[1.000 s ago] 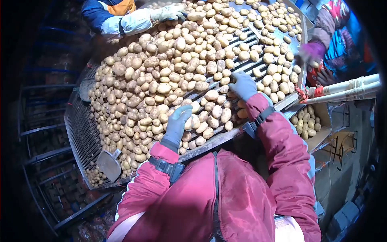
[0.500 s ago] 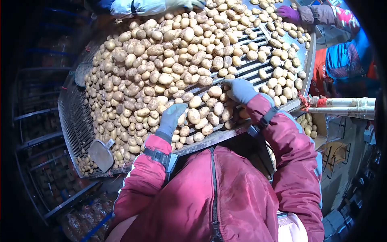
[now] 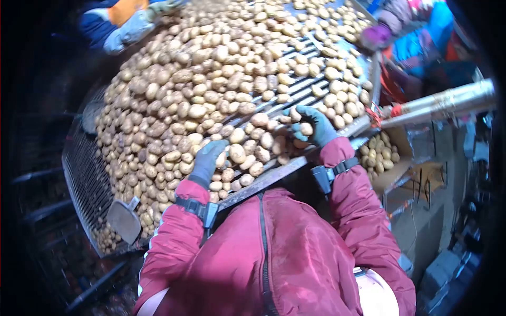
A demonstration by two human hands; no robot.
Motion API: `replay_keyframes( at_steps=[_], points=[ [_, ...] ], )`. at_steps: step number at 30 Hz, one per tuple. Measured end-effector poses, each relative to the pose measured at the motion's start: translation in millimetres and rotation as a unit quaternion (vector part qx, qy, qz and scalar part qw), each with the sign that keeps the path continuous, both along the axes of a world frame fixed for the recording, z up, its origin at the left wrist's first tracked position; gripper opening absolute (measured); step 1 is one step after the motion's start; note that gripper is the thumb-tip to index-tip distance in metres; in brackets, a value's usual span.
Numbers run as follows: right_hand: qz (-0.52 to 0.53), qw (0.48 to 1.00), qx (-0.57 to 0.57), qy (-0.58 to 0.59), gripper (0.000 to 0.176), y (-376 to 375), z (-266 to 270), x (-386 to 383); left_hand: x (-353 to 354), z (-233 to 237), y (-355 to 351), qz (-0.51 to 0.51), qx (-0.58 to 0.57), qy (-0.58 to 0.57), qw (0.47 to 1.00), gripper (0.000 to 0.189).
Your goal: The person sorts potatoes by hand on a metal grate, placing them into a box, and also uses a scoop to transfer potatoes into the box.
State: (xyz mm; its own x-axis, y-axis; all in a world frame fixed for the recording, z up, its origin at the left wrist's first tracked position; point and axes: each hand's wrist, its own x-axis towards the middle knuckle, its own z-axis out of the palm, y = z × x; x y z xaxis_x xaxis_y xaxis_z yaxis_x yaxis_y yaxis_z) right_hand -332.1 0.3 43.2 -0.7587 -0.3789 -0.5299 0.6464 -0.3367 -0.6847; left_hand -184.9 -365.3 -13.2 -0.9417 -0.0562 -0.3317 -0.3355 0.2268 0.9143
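A large heap of potatoes (image 3: 158, 109) covers a slatted metal sorting table (image 3: 287, 169). My left hand (image 3: 206, 162), in a blue-grey glove, lies against the potatoes near the front edge. Its fingers are stretched out, and its palm side is hidden. Farther right, my gloved right hand (image 3: 320, 128) is turned palm inward over the slats. Its fingers curl around a small potato (image 3: 305, 129); another pale potato (image 3: 295, 114) shows at the fingertips.
A metal scoop (image 3: 124, 220) lies at the table's left corner. Light poles (image 3: 440, 104) stick out at right, above a box of potatoes (image 3: 378, 155). Other people's gloved hands are at the far side: a purple glove (image 3: 376, 37) and a pale sleeve (image 3: 129, 32).
My right hand has turned from palm down to palm inward, now with a potato in its fingers. The view has shifted. The co-worker's pale sleeve at the top has drawn back left.
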Motion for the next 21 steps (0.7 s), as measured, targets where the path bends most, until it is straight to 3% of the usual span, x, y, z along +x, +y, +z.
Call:
replay_keyframes(
  at_steps=[1,2,4,5,6,7,8,9,10,11,12,14,16,18,20,21],
  points=[
    [0.007,0.998,0.016,0.067,0.05,10,-43,13,-6,23,7,0.047,0.056,-0.054,0.996,0.03],
    [-0.013,0.997,0.027,0.067,0.05,16,-32,23,-9,34,8,0.093,0.109,-0.109,0.984,0.031],
    [-0.005,0.999,-0.006,0.053,0.049,-1,12,43,-4,-28,-29,-0.087,-0.031,0.058,0.994,0.029],
    [-0.017,0.999,0.012,0.044,0.046,-7,26,52,-6,-50,-47,-0.152,-0.138,0.079,0.976,0.03],
    [-0.03,0.998,0.032,0.032,0.044,-10,34,63,-13,-22,-43,-0.233,-0.278,0.099,0.927,0.032],
    [-0.039,0.997,0.042,0.057,0.039,-7,30,80,-17,-5,-39,-0.235,-0.281,0.118,0.923,0.033],
    [-0.033,0.99,0.113,0.076,0.036,-1,31,95,-20,10,-25,-0.075,-0.017,-0.07,0.995,0.032],
    [-0.067,0.991,0.113,0.032,0.034,3,29,110,-21,4,-26,0.01,0.111,-0.144,0.983,0.031],
    [-0.099,0.989,0.107,-0.01,0.032,7,22,127,-22,6,-24,-0.013,0.075,-0.095,0.993,0.03],
    [-0.152,0.986,0.066,0.003,0.031,13,12,152,-23,9,-23,0.0,0.11,-0.124,0.986,0.03],
    [-0.18,0.98,0.004,-0.083,0.031,23,29,172,-24,33,-13,0.018,0.143,-0.152,0.978,0.03],
    [-0.141,0.973,0.175,0.058,0.029,53,17,217,-25,30,-13,0.025,0.158,-0.138,0.977,0.034],
    [-0.226,0.949,0.207,-0.075,0.024,87,16,254,-23,51,4,0.07,0.193,-0.172,0.964,0.024],
    [-0.38,0.894,0.201,-0.127,0.02,111,37,291,-24,29,-9,0.046,0.196,-0.18,0.963,0.035],
    [-0.413,0.849,0.321,-0.073,0.019,164,9,336,-25,30,-13,0.03,0.198,-0.167,0.965,0.034],
    [-0.475,0.831,0.27,-0.107,0.024,168,36,344,-21,18,-16,-0.012,0.135,-0.092,0.986,0.033]
  ],
)
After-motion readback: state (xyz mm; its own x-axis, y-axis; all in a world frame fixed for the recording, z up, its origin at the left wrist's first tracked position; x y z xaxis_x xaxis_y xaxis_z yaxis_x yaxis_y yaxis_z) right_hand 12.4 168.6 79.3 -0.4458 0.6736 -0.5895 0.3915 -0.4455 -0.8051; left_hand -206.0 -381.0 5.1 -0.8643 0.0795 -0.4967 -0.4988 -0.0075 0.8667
